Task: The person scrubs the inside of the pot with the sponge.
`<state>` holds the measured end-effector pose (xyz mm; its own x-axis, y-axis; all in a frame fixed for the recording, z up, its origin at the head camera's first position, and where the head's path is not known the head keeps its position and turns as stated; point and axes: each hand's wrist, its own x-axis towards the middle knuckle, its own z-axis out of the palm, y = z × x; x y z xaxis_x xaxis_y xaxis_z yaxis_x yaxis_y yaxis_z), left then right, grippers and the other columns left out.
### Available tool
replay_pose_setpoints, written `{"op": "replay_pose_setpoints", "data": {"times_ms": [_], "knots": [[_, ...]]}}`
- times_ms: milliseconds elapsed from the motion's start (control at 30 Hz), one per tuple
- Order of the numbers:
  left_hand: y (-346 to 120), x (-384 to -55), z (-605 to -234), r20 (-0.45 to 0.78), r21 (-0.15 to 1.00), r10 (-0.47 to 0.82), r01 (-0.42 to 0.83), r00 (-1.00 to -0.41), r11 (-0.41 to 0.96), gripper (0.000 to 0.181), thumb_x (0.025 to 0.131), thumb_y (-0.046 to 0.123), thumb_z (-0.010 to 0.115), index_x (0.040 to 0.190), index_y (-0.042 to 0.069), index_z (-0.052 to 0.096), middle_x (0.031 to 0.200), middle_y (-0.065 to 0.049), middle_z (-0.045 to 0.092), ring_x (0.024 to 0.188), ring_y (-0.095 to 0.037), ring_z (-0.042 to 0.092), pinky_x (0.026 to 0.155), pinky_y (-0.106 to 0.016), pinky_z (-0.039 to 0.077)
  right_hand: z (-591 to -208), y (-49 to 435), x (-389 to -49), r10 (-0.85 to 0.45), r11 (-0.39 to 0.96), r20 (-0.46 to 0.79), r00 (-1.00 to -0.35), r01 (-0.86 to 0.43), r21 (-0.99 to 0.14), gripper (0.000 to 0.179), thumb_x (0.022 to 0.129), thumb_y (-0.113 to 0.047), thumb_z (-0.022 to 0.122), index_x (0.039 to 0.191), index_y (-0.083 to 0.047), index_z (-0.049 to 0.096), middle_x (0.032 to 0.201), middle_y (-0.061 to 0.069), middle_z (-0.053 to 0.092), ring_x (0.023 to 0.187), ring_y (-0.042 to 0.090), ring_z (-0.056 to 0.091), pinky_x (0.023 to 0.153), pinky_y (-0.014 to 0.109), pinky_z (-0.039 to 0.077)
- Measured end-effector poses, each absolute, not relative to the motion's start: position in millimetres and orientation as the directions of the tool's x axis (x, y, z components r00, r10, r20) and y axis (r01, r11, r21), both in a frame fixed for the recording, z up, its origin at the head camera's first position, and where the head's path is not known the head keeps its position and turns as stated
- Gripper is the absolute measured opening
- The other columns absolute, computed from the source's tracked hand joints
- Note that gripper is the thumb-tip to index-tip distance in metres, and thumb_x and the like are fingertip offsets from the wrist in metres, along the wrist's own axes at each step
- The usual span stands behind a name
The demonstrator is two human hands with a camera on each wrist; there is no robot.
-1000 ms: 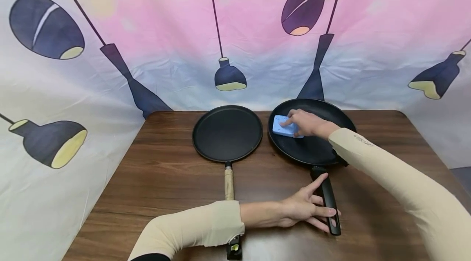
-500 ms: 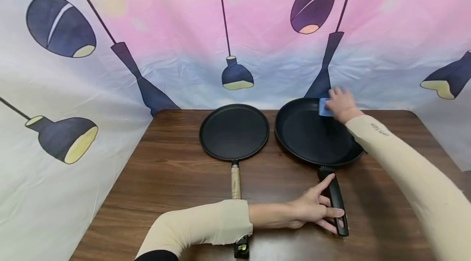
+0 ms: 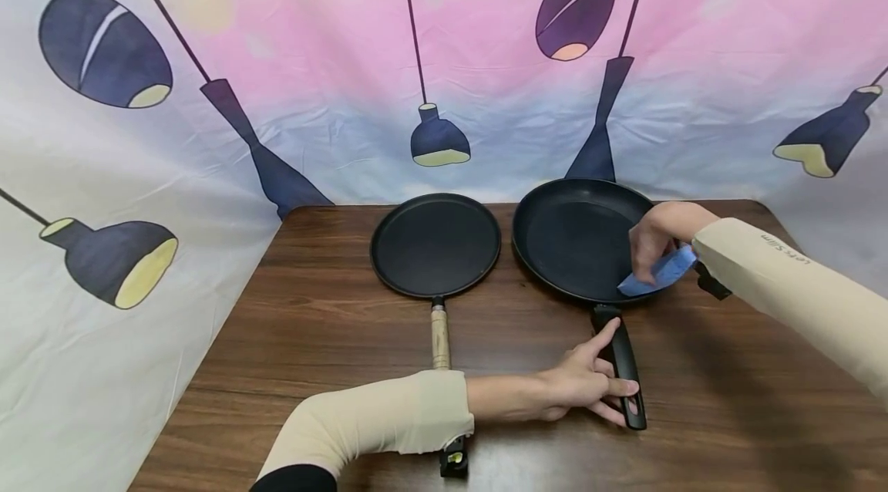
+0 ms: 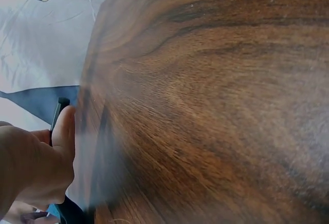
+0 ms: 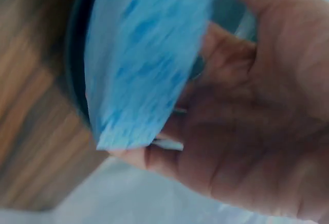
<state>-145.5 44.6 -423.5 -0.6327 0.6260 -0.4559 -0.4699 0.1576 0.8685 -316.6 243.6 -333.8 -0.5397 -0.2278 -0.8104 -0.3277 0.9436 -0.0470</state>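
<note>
Your left hand (image 3: pixel 577 385) grips a pan handle (image 3: pixel 625 357), your right hand (image 3: pixel 655 230) a sponge (image 3: pixel 662 273). Lamp-printed cloth (image 3: pixel 333 37) backs the wood-grain table (image 3: pixel 312 315).

I count two pans (image 3: pixel 435 245) (image 3: pixel 572 237), one sponge (image 3: pixel 667 270), two sleeves (image 3: pixel 378 419) (image 3: pixel 798 276), one bench (image 3: pixel 333 338), one backdrop (image 3: pixel 333 29), seven printed lamps (image 3: pixel 440 139) and my two hands (image 3: pixel 579 382) (image 3: pixel 654 236).

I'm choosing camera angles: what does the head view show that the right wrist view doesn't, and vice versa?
Only the head view: the left hand, the wooden-handled pan and the black handle of the deeper pan.
Only the right wrist view: the palm of the right hand.
Both: that hand, its blue sponge, part of that pan, the table.
</note>
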Motion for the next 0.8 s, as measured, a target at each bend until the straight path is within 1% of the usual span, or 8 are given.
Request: {"op": "replay_pose_setpoints", "data": {"times_ms": [67,133,200,333,433,533,667,800], "knots": [[43.2,-146.4,-423.9,-0.457,0.868,0.629,-0.470,-0.629,0.160,0.089,0.097,-0.004,0.064,0.162,0.040,0.022,0.084,-0.015,0.069,0.098,-0.047,0.073,0.079,-0.046,0.063,-334.8,238.1,-317.4,-0.263,0.949,-0.829,-0.494,-0.285,-0.132,0.007,0.081,-0.025,0.071,0.084,-0.020,0.074,0.071,-0.011,0.047,0.068,0.010,0.041,0.064,0.029,0.046],[42.5,-147.1,-424.1,-0.457,0.867,0.632,-0.471,-0.626,0.161,0.088,0.097,-0.004,0.064,0.162,0.039,0.022,0.084,-0.015,0.069,0.098,-0.047,0.073,0.079,-0.047,0.063,-335.8,233.9,-320.3,-0.317,0.938,-0.833,-0.453,-0.282,-0.203,0.027,0.083,-0.026,0.070,0.105,-0.016,0.079,0.087,-0.009,0.062,0.076,0.010,0.047,0.068,0.031,0.050],[42.2,-147.7,-424.1,-0.459,0.865,0.633,-0.475,-0.623,0.160,0.088,0.097,-0.004,0.064,0.162,0.040,0.023,0.085,-0.015,0.069,0.098,-0.047,0.073,0.080,-0.047,0.063,-337.2,230.8,-323.8,-0.393,0.913,-0.819,-0.419,-0.288,-0.291,0.043,0.085,-0.023,0.070,0.127,-0.014,0.073,0.113,-0.001,0.068,0.091,0.011,0.053,0.075,0.032,0.054],[41.0,-148.6,-423.3,-0.463,0.858,0.643,-0.490,-0.610,0.153,0.088,0.098,-0.003,0.063,0.161,0.041,0.022,0.085,-0.014,0.069,0.101,-0.049,0.071,0.082,-0.048,0.062,-350.0,222.4,-331.7,-0.600,0.799,-0.696,-0.394,-0.332,-0.501,0.057,0.087,-0.014,0.075,0.143,-0.009,0.061,0.145,0.021,0.057,0.122,0.026,0.057,0.091,0.034,0.054],[38.6,-151.0,-421.8,-0.472,0.850,0.653,-0.502,-0.592,0.159,0.087,0.098,-0.003,0.062,0.161,0.042,0.021,0.086,-0.013,0.069,0.104,-0.049,0.070,0.084,-0.049,0.062,-366.8,211.2,-338.2,-0.710,0.699,-0.524,-0.470,-0.381,-0.605,0.066,0.088,-0.010,0.078,0.149,-0.008,0.053,0.154,0.030,0.042,0.140,0.043,0.043,0.108,0.048,0.047],[36.8,-152.8,-420.8,-0.489,0.835,0.658,-0.525,-0.573,0.163,0.086,0.099,-0.003,0.062,0.160,0.043,0.022,0.087,-0.015,0.070,0.107,-0.049,0.069,0.088,-0.051,0.060,-383.4,198.8,-345.3,-0.730,0.648,-0.325,-0.601,-0.457,-0.609,0.066,0.087,-0.006,0.079,0.148,-0.007,0.053,0.148,0.033,0.042,0.135,0.050,0.043,0.107,0.059,0.045],[37.2,-153.4,-421.2,-0.505,0.818,0.668,-0.550,-0.547,0.168,0.085,0.100,-0.003,0.060,0.160,0.044,0.022,0.088,-0.018,0.070,0.111,-0.048,0.068,0.092,-0.054,0.058,-399.3,187.9,-358.5,-0.661,0.678,-0.107,-0.743,-0.530,-0.509,0.065,0.085,0.003,0.079,0.145,-0.007,0.057,0.141,0.034,0.047,0.128,0.050,0.047,0.100,0.061,0.048],[38.1,-152.4,-422.6,-0.522,0.803,0.667,-0.570,-0.531,0.174,0.085,0.100,-0.003,0.059,0.158,0.047,0.023,0.085,-0.014,0.068,0.113,-0.049,0.067,0.094,-0.055,0.056,-405.6,187.9,-371.5,-0.536,0.795,-0.054,-0.842,-0.482,-0.368,0.067,0.086,0.002,0.079,0.147,-0.009,0.055,0.140,0.035,0.047,0.124,0.049,0.052,0.090,0.056,0.052]]}}
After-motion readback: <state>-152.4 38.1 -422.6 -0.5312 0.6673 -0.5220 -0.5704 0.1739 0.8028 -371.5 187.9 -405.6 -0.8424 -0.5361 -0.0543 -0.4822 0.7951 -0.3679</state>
